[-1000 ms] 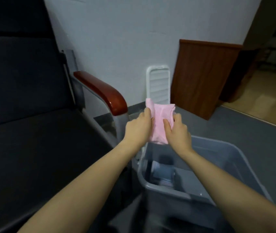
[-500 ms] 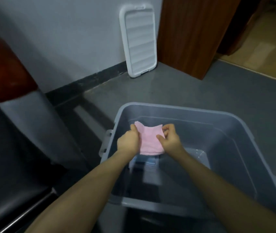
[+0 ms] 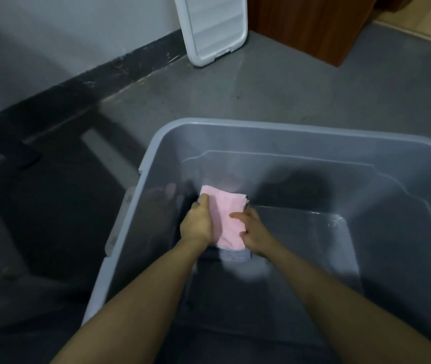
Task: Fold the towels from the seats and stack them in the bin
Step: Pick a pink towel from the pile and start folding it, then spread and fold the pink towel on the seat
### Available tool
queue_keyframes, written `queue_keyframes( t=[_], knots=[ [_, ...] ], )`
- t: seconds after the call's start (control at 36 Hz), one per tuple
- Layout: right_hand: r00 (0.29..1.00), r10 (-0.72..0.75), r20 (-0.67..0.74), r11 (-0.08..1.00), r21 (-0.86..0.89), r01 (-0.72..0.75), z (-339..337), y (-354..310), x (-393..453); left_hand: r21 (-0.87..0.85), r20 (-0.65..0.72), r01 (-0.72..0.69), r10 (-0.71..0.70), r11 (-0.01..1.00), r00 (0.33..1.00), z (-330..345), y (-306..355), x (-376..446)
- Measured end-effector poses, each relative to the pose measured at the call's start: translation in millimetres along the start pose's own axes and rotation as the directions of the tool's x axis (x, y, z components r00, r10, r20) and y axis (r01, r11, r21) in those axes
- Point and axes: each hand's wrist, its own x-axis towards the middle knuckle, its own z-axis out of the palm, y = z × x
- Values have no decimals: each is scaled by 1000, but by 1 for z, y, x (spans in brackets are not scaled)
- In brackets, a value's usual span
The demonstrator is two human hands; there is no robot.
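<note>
a: holding — left hand (image 3: 196, 227) and right hand (image 3: 253, 233) are gripping the folded pink towel (image 3: 226, 218), fingers curled over its side edges, thumbs lying on top.
b: where is it sitting?
a: frame centre, low inside the grey bin (image 3: 274, 131), lying over a grey folded towel (image 3: 234, 256) showing just below it.
b: upper frame?
a: white lid (image 3: 213, 27) is leaning on the wall.

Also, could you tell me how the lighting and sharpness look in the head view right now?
Head view: dim, bluish light; the bin rim bows from wide-angle distortion; a dark shadow falls on its far inner wall; a small glare spot shines on the floor of the bin at right; the pink towel and both hands, left and right, look soft, slightly blurred.
</note>
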Motion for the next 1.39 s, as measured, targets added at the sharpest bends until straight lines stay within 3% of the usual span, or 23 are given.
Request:
queue_keyframes(
  t=[0.11, 0.19, 0.33, 0.56, 0.81, 1.0, 1.17, 1.39],
  knots=[
    [980, 179, 91, 938, -317, -142, 3, 4, 4, 275, 84, 58, -84, 960, 993, 14, -7, 5],
    [978, 200, 54, 908, -384, -164, 5, 5, 2, 324, 129, 51, -98, 945, 987, 17, -9, 4],
    [973, 155, -173, 933, -299, -202, -5, -10, -4, 271, 121, 40, -75, 962, 990, 3, 0, -6],
    [959, 67, -277, 970, -208, -128, -52, -61, -33, 21, -79, -91, 92, 996, 993, -59, 40, -49],
    [921, -67, -384, 994, -105, 29, -108, -147, -105, -42, -229, -245, 229, 969, 946, -142, 76, -121],
    [883, -234, -407, 971, -44, 237, -135, -223, -171, -20, -401, -361, 323, 932, 857, -218, 68, -195],
    [832, -362, -420, 926, -62, 372, -128, -297, -222, -44, -556, -396, 307, 917, 773, -291, 39, -272],
    [777, -525, -348, 835, -31, 550, -65, -403, -262, -127, -701, -324, 147, 937, 698, -368, -46, -364]
  ],
)
